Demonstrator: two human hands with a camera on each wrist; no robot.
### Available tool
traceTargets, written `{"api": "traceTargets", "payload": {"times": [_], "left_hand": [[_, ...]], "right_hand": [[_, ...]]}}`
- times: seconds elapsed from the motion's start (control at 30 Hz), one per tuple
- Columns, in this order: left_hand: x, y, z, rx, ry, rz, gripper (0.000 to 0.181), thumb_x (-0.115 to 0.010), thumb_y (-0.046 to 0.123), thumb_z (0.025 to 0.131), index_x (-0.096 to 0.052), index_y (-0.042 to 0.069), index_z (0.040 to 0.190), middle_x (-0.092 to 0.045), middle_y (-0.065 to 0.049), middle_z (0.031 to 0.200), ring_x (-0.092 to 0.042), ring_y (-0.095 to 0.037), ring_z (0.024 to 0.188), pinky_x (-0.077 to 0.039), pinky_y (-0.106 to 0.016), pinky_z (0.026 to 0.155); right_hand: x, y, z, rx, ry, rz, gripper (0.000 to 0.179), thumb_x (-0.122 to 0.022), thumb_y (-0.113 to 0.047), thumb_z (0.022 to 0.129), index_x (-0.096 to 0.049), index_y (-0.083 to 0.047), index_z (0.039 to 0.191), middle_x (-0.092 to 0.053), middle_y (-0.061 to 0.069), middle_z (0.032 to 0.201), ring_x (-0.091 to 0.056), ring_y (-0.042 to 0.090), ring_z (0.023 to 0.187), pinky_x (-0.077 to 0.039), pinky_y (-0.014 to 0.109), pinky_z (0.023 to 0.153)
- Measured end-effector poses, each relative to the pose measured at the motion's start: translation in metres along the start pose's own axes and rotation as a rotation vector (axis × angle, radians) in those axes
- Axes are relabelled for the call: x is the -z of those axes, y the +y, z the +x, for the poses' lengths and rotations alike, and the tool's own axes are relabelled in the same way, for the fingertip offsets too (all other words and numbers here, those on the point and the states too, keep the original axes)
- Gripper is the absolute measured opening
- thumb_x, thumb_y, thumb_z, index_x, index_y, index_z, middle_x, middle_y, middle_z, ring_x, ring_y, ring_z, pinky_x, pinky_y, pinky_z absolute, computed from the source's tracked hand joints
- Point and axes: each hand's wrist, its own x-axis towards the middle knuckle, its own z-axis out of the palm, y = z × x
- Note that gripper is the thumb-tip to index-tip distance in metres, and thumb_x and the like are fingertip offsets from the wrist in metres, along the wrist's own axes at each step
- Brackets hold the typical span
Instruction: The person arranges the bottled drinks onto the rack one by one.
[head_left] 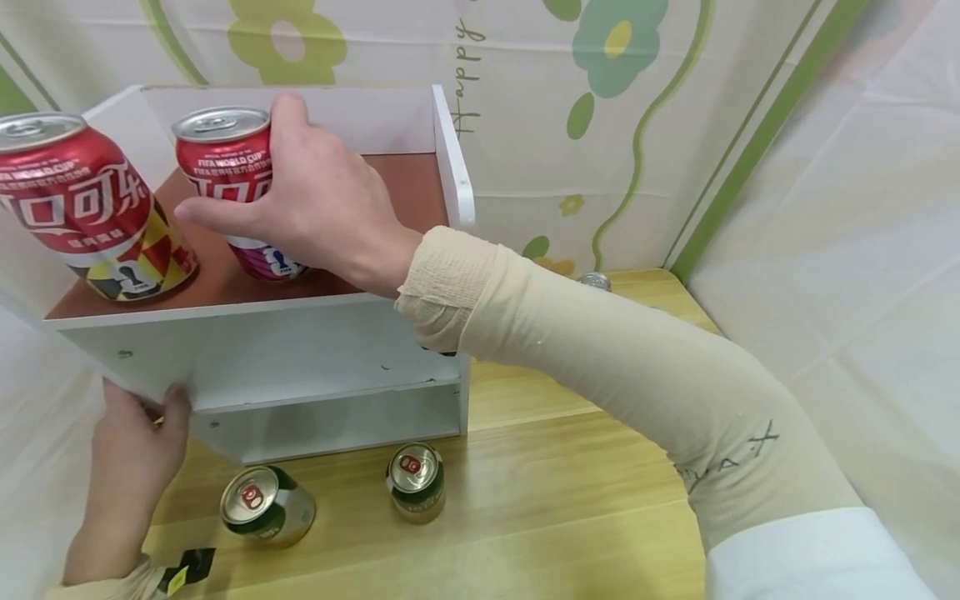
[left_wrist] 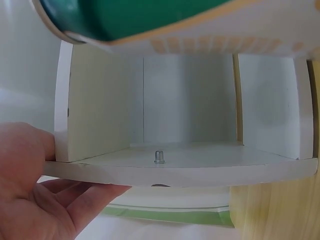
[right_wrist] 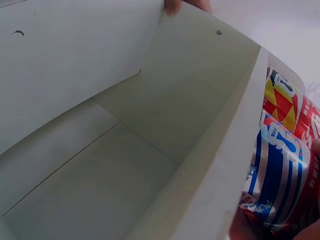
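My right hand (head_left: 322,192) holds a red cola can (head_left: 225,158) on the top of a small white shelf (head_left: 262,350), its thumb across the can's front. The can's blue-striped side (right_wrist: 280,165) shows in the right wrist view. Just left of it stands a second red cola can (head_left: 97,208), upright near the front edge. My left hand (head_left: 138,458) grips the lower left side panel of the shelf. In the left wrist view, the left hand (left_wrist: 45,185) has its thumb on one face of the panel (left_wrist: 175,175) and its fingers on the other.
Two green-and-gold cans, one on the left (head_left: 266,508) and one on the right (head_left: 416,483), stand on the wooden table (head_left: 555,517) before the shelf. Another can top (head_left: 596,281) shows behind the right forearm. A flower-printed curtain (head_left: 517,125) hangs close behind.
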Motion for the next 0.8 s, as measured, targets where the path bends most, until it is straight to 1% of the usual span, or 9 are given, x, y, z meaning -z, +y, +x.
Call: {"api": "traceTargets", "payload": {"times": [0.27,0.47,0.6,0.8], "left_hand": [[0.0006,0.0041,0.0013,-0.014,0.008,0.001,0.049,-0.046,0.013,0.103,-0.024,-0.004,0.143,-0.054,-0.043,0.118,-0.058,-0.060,0.101,-0.027,0.000,0.059],[0.0011,0.0036,0.0002,0.000,0.015,-0.003,0.050,-0.047,0.013,0.102,-0.025,-0.004,0.143,-0.054,-0.042,0.117,-0.058,-0.060,0.099,-0.028,0.000,0.057],[0.0009,0.0029,0.0013,-0.007,0.015,-0.004,0.050,-0.047,0.012,0.102,-0.025,-0.004,0.143,-0.054,-0.042,0.117,-0.059,-0.059,0.099,-0.028,0.000,0.057],[0.0003,0.0030,0.0018,-0.013,0.009,-0.003,0.050,-0.047,0.012,0.101,-0.025,-0.004,0.143,-0.054,-0.043,0.117,-0.059,-0.060,0.100,-0.028,0.000,0.058]], "right_hand": [[0.0053,0.0018,-0.0028,0.005,-0.002,-0.012,0.088,-0.081,-0.064,0.076,-0.034,-0.023,0.138,-0.058,-0.013,0.117,-0.059,-0.001,0.095,-0.050,0.015,0.076],[0.0066,-0.0006,-0.0048,0.018,-0.004,-0.030,0.087,-0.080,-0.064,0.076,-0.034,-0.022,0.137,-0.058,-0.012,0.115,-0.060,0.000,0.094,-0.050,0.015,0.075],[0.0073,0.0004,-0.0051,0.026,0.006,-0.032,0.088,-0.080,-0.064,0.077,-0.034,-0.021,0.138,-0.059,-0.012,0.116,-0.060,0.000,0.095,-0.050,0.015,0.075],[0.0075,0.0034,-0.0054,0.015,0.014,-0.038,0.089,-0.080,-0.065,0.076,-0.034,-0.021,0.138,-0.059,-0.011,0.115,-0.061,0.000,0.093,-0.050,0.015,0.073]]}}
